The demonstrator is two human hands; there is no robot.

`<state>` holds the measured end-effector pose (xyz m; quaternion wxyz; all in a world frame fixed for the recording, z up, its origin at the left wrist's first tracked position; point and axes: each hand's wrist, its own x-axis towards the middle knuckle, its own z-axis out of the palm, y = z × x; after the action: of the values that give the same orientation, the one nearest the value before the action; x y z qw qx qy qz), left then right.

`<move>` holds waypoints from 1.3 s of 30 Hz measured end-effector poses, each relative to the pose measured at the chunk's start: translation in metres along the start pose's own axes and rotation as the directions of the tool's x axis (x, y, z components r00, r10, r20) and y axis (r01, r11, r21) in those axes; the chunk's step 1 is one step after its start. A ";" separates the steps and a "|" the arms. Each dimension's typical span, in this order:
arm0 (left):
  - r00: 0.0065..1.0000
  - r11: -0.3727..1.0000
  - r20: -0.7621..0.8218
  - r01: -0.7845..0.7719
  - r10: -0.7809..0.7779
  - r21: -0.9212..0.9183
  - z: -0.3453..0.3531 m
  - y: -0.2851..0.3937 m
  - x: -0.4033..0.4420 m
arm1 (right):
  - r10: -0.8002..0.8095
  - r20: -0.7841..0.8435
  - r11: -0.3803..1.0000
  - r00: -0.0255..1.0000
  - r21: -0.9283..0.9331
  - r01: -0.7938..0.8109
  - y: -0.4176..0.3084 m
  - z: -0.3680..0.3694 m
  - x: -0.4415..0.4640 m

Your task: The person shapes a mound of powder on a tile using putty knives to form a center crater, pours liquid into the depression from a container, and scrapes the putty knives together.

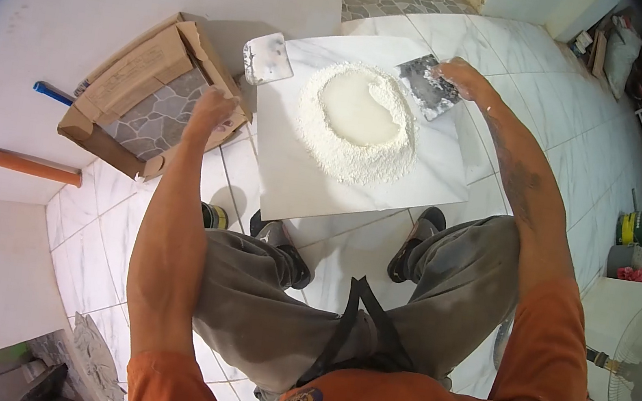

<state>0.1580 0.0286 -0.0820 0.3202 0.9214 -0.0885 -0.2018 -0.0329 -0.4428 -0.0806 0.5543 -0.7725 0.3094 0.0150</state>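
A white board or tile (354, 201) lies on the floor in front of my feet. On it is a ring-shaped mound of white powder (351, 164) with a pool of pale liquid (362, 109) in its hollow. My right hand (463, 79) is closed on a putty knife, its dark, white-smeared blade (427, 87) flat at the board's right far corner. My left hand (215, 108) is closed over the edge of a cardboard box; whether it holds anything is hidden. A second, white-coated flat blade (268, 59) sits at the board's left far corner, apart from that hand.
The open cardboard box (133, 51) with stone-patterned tiles stands at the left wall. Near it are an orange tube (38, 167) and a blue handle (53, 92). A can (214, 217) stands by my left foot. At right are a fan (638, 364), several cans and a sack (622, 58).
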 end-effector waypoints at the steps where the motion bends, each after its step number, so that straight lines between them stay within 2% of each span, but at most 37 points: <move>1: 1.000 1.000 0.015 0.000 0.000 0.005 0.000 0.000 0.000 | -0.049 -0.037 0.999 0.998 0.023 0.049 0.000 0.008 0.004; 4: 0.999 1.000 0.054 0.001 -0.002 0.022 -0.003 -0.002 0.003 | -0.044 0.003 0.999 0.999 -0.007 0.044 -0.012 0.028 0.011; 7: 0.997 0.999 0.082 0.003 -0.007 0.041 -0.005 0.000 0.003 | 0.003 0.008 0.970 1.000 -0.245 -0.001 -0.032 0.037 0.012; 10: 0.997 0.998 0.080 0.009 -0.013 0.055 -0.004 -0.001 0.006 | -0.149 0.095 0.963 0.984 -0.213 0.166 -0.032 0.038 0.017; 13: 0.997 0.998 0.080 0.011 -0.016 0.066 -0.004 -0.001 0.007 | -0.444 0.150 0.812 0.884 -0.349 0.467 -0.037 0.041 0.009; 16: 0.996 0.996 0.083 0.002 -0.009 0.088 -0.004 0.000 0.006 | -0.275 0.152 0.635 0.949 -0.713 0.298 -0.081 0.062 -0.009; 19: 0.998 0.997 0.063 0.009 -0.014 0.078 -0.002 -0.001 0.007 | -0.252 0.192 0.685 0.948 -0.657 0.315 -0.100 0.067 -0.022; 22: 0.998 0.995 0.067 0.016 -0.022 0.093 -0.004 -0.004 0.008 | -0.334 0.144 0.631 0.932 -0.700 0.334 -0.104 0.064 -0.016; 25: 0.997 0.994 0.068 0.013 -0.020 0.106 -0.005 -0.008 0.012 | -0.330 0.088 0.600 0.940 -0.749 0.281 -0.089 0.046 0.009; 27: 1.000 0.996 0.019 -0.004 0.002 0.087 -0.002 -0.016 0.013 | -0.284 0.077 0.693 0.956 -0.673 0.260 -0.069 0.029 0.032; 31: 0.998 0.995 0.065 0.018 -0.025 0.100 -0.008 -0.013 0.010 | -0.190 0.023 0.815 0.982 -0.554 0.170 -0.049 0.018 0.049; 34: 0.997 0.995 0.056 0.038 -0.044 0.095 -0.008 -0.015 0.010 | -0.270 0.241 0.750 0.932 -0.554 0.361 -0.048 0.012 0.059; 37: 0.999 0.988 0.032 -0.006 0.001 0.153 -0.005 -0.020 0.014 | -0.321 0.416 0.482 0.851 -0.701 0.525 -0.057 0.030 0.078; 39: 0.999 0.983 0.033 -0.040 0.035 0.179 -0.003 -0.023 0.018 | -0.335 0.291 0.544 0.896 -0.717 0.436 -0.072 0.056 0.065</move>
<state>0.1759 0.0428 -0.0994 0.2380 0.9416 -0.1284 -0.2006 0.0729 -0.4109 -0.0651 0.1802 -0.9793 0.0618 0.0682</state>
